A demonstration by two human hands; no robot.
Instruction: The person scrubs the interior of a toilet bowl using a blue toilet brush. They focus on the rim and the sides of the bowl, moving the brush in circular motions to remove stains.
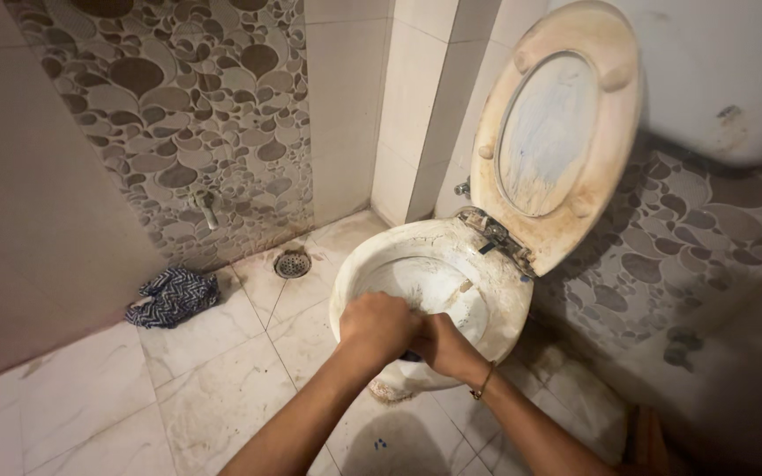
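Observation:
A stained white toilet bowl stands in the middle of the view, its seat and lid raised against the wall. My left hand and my right hand are clenched side by side over the bowl's front rim. Both fists close on a dark handle, of which only a small bit shows between them. What is at the handle's end is hidden inside the bowl. A thin bracelet sits on my right wrist.
A blue-and-white patterned cloth lies on the marble floor at the left wall. A round floor drain sits near the corner, below a wall tap. A white cistern hangs at the upper right.

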